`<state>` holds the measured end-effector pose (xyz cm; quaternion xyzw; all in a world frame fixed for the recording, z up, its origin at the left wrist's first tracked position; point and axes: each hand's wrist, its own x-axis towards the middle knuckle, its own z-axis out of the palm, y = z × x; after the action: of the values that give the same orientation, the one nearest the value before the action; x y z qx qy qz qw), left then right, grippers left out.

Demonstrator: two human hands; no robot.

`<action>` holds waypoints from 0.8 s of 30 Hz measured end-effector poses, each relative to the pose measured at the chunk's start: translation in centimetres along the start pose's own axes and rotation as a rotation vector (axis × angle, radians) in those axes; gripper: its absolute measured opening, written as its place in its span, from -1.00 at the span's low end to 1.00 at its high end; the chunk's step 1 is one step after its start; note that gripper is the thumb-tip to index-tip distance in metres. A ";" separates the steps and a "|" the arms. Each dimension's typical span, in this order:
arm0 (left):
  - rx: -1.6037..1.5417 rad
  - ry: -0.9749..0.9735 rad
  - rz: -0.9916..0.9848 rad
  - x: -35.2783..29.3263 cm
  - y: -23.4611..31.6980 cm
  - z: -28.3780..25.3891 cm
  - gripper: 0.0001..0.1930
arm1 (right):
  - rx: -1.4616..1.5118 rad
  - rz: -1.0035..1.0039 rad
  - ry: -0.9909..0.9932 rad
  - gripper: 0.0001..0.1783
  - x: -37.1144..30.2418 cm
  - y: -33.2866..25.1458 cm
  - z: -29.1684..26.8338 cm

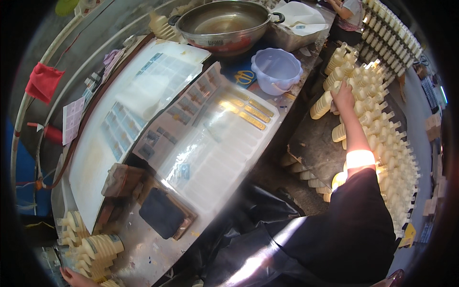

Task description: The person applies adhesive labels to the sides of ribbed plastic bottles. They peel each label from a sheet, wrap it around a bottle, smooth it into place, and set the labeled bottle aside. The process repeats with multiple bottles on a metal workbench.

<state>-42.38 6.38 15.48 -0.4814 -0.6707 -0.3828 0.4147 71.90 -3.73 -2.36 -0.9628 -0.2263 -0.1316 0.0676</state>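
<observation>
My right hand [343, 97] reaches out to the right, its fingers closed around the top of a cream ribbed plastic bottle [321, 105]. Many similar cream bottles [368, 107] with narrow necks stand packed together around and beyond it on a dark board. At the lower left corner, only part of my left hand [76, 278] shows, cut off by the picture's edge. It is beside a cluster of the same cream bottles [98, 251] at the worktable's end; whether its fingers hold anything is hidden.
On the worktable [136, 260] lie a clear plastic sheet with gold labels [244, 111], a white board [91, 177] and a dark pad on a wooden block [161, 213]. Farther back stand a large metal pan [224, 40] and a lilac basin [276, 88]. Another person [351, 14] is at the far right.
</observation>
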 end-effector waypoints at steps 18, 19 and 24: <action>-0.947 -0.559 -0.516 -8.5 28.2 -2.7 -0.80 | 0.132 -0.307 -0.111 -0.55 -3.8 -0.8 -2.7; -1.026 -0.670 -0.486 -8.5 29.9 -3.3 -0.80 | 0.169 -0.352 -0.088 -0.63 -4.7 -1.8 -5.2; -1.381 -1.331 -0.315 -11.7 40.0 -5.1 -0.57 | 0.573 -0.505 -0.531 -0.74 -14.3 -10.7 -23.2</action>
<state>-0.65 7.63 11.05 -0.6414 -0.4524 -0.3927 -0.4792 49.58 -4.63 16.49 -0.8205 -0.4902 0.1748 0.2366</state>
